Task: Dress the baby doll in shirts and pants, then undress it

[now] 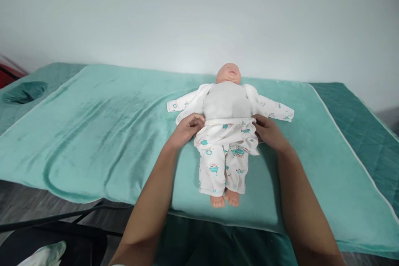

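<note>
A baby doll (229, 73) lies on its back on a teal bed, head toward the wall and bare feet toward me. It wears white printed pants (215, 170) and a white top, whose printed sleeves (276, 108) spread out to both sides. The top's front is open around the doll's plain pale torso (227, 102). At the waistband's left end, my left hand (190, 126) pinches the pants' edge. My right hand (269, 130) grips the same waistband at its right end, with its fingertips partly hidden. Loose cloth bunches around the hips below the band.
A teal cover (93, 133) with wrinkles spreads over the bed. A face hole (25, 92) is at the far left end. The white wall (199, 16) rises behind. A black stool (77, 245) stands below on the left, with a pale cloth (46, 254) on it.
</note>
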Action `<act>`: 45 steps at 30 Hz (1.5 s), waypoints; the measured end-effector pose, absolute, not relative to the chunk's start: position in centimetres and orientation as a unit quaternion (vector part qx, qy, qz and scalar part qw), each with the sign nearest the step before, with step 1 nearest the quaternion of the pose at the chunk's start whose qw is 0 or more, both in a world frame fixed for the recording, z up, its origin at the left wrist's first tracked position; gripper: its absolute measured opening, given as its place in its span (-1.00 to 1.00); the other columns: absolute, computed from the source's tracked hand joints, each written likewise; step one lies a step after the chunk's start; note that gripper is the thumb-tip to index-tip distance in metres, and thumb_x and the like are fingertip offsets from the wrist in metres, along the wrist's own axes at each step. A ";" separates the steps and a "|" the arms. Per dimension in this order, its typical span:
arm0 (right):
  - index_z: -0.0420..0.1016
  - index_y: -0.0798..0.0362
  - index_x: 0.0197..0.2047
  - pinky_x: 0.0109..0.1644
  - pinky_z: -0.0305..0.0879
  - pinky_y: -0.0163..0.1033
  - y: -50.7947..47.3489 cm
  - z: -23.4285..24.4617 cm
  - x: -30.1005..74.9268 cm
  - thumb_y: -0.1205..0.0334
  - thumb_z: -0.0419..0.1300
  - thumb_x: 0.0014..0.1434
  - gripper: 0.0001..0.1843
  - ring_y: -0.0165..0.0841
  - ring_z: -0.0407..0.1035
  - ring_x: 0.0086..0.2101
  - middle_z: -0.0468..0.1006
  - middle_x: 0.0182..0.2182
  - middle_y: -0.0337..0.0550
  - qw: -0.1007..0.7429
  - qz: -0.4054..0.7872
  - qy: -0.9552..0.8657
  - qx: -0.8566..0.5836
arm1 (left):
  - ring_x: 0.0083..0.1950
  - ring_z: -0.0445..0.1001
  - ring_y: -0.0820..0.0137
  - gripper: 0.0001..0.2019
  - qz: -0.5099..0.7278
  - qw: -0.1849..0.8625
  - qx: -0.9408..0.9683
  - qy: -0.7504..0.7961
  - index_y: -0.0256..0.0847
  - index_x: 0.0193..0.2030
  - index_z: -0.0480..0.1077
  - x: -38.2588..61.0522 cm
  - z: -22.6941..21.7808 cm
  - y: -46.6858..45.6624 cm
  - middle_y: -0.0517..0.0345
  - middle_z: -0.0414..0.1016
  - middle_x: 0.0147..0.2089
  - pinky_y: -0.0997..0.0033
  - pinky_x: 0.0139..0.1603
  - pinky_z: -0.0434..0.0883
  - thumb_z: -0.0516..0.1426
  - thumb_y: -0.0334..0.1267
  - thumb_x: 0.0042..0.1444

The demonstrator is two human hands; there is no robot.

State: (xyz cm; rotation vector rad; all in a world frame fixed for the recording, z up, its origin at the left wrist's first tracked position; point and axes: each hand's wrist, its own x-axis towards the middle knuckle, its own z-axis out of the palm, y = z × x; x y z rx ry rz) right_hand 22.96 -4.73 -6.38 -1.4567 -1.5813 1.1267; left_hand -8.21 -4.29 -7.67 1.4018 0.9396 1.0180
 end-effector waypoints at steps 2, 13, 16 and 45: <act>0.55 0.02 -0.21 -0.38 0.23 -0.29 -4.9 -6.2 23.0 0.07 0.21 0.15 -0.77 -0.38 0.32 -0.43 0.51 -0.46 -0.30 0.328 0.456 -0.631 -0.535 | -0.32 0.31 0.50 -0.82 0.402 0.573 0.602 0.385 -0.19 -0.20 0.41 -8.4 -7.6 -4.2 0.24 0.40 -0.32 0.51 -0.30 0.24 0.27 -0.31 0.05; 0.68 0.02 -0.22 -0.15 0.43 -0.13 -5.0 -5.7 22.4 0.17 0.30 0.05 -0.77 -0.23 0.50 -0.32 0.67 -0.35 -0.21 0.280 0.511 -0.664 -0.469 | -0.23 0.38 0.42 -0.91 0.331 0.551 0.652 0.402 -0.21 -0.30 0.42 -8.5 -7.8 -3.7 0.19 0.46 -0.24 0.45 -0.19 0.31 0.21 -0.36 0.01; 0.68 0.02 -0.28 -0.19 0.44 -0.12 -4.9 -5.9 22.2 0.11 0.31 0.04 -0.79 -0.22 0.49 -0.35 0.65 -0.43 -0.23 0.291 0.477 -0.665 -0.495 | -0.10 0.41 0.36 -0.94 0.371 0.542 0.652 0.380 -0.21 -0.36 0.42 -8.1 -7.4 -3.9 0.11 0.48 -0.07 0.41 -0.09 0.33 0.23 -0.35 0.00; 0.43 -0.11 -0.26 -0.26 0.42 -0.08 -4.2 -5.8 18.4 0.04 0.38 -0.12 -0.66 -0.14 0.50 -0.25 0.62 -0.31 -0.17 0.505 0.517 -0.463 -0.512 | -0.63 0.00 0.56 -0.65 0.561 0.600 0.411 0.396 -0.10 -0.30 0.21 -4.7 -7.4 -3.3 0.42 0.10 -0.58 0.48 -0.61 -0.04 0.33 -0.10 -0.03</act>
